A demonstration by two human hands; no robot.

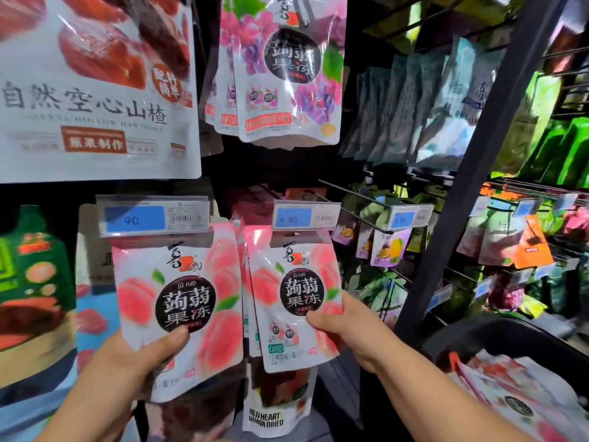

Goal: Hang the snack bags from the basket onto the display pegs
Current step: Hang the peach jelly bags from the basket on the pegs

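Peach jelly bag (pixel 178 301) lower left of 4.90 price tag (pixel 306 215), left hand (pixel 127 362) gripping its bottom, thumb on front | second peach jelly bag (pixel 296 301) directly under tag, right hand (pixel 347 327) pinching its right edge | basket (pixel 510 333) lower right of tag

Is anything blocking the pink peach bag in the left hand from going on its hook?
Yes, probably. The clear plastic price-tag holder with a blue label hangs right over the top edge of the pink-and-white peach jelly bag that the left hand grips. The peg behind it is hidden.
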